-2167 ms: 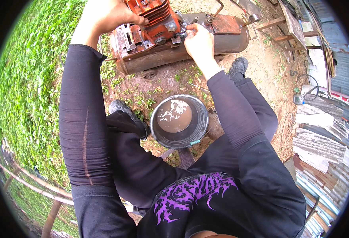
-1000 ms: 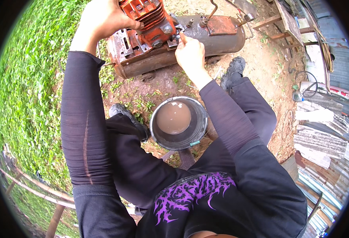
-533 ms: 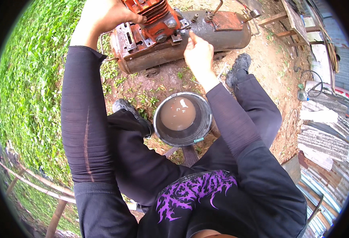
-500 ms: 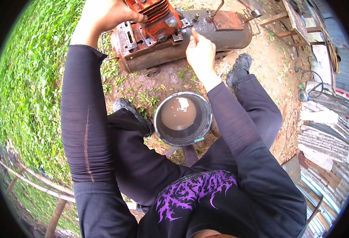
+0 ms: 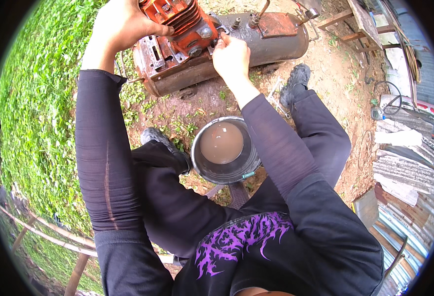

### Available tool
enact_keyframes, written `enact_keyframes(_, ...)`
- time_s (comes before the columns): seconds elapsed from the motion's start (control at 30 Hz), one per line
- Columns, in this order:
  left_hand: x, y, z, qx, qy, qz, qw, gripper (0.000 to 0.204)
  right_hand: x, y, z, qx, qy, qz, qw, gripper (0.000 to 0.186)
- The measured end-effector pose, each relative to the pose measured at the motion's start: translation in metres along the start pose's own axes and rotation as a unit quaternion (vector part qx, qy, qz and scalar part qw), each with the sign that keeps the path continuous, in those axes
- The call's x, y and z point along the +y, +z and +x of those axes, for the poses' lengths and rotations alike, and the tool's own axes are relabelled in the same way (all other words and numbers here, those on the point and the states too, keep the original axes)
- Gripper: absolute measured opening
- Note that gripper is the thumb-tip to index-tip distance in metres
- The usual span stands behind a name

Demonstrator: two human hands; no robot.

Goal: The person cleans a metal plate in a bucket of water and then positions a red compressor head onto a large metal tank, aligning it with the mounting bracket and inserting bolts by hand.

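An orange compressor pump with cooling fins (image 5: 190,27) sits on the mounting plate of a grey, rusty air tank (image 5: 276,47). My left hand (image 5: 122,27) grips the pump's left side, the thumb lying along the fins; its other fingers are partly hidden. At the pump's right mounting foot is my right hand (image 5: 230,56), thumb and fingers pinched together. Anything between those fingertips is too small to make out. Beside the foot, a short metal fitting (image 5: 236,22) stands up from the tank. A slotted bracket (image 5: 155,53) lies left of the pump's base.
A black bucket (image 5: 204,170) of muddy water stands between my legs. Behind the right forearm, metal tools (image 5: 278,101) lie on the dirt by my shoe. Grass (image 5: 44,123) spreads on the left; corrugated sheets (image 5: 407,170) and a wooden frame (image 5: 362,27) are at the right.
My right hand has moved left and inward, from a pointing finger above the tank to a pinch at the pump's foot. The pump and tank appear slightly further left in view.
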State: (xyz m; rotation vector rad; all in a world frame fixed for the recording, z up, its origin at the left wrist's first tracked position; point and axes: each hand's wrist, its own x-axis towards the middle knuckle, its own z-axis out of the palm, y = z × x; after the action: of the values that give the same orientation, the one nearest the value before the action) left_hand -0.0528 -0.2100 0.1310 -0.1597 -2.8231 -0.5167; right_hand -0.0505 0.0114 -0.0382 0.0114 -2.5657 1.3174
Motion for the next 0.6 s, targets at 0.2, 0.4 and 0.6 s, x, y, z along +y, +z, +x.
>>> enact_keyframes(0.2,0.0,-0.002,-0.001,0.003,0.001,-0.001,1.0,0.102,-0.008,-0.002,-0.004,-0.038,0.03,-0.023,0.999,0.028)
enact_keyframes(0.4,0.0,-0.001,0.002,-0.005,-0.006,-0.007,1.0,0.102,0.0,-0.005,-0.002,-0.017,-0.027,-0.034,0.999,0.025)
enact_keyframes(0.6,0.001,-0.003,0.0,-0.01,-0.014,0.0,1.0,0.1,0.001,-0.01,-0.016,-0.064,-0.053,-0.099,0.992,0.033)
